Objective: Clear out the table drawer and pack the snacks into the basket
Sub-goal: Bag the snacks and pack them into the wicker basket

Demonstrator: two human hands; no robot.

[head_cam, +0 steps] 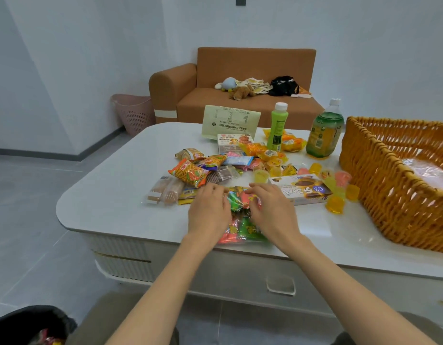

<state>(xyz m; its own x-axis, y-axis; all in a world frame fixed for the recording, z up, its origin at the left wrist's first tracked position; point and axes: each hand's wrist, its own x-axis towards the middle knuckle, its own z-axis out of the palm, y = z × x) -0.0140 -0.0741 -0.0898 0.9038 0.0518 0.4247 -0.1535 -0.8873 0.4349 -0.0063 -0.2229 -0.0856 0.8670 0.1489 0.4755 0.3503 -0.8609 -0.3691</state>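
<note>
A brown sofa stands against the white wall. On its seat lie a pale blue plush, a brown plush just beside it, scattered papers and a black bag. A pink perforated bin stands on the grey floor left of the sofa. A black bin shows at the lower left corner.

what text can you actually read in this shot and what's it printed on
"Oishi", upside down, likely reading: orange snack bag.
"C's", upside down: flat box; its larger characters are unclear.
Green paper bag: Chinese print, upside down, too small to read.
Cookie box, green bottle, tea bottle, bag of sweets: labels blurred.
</note>
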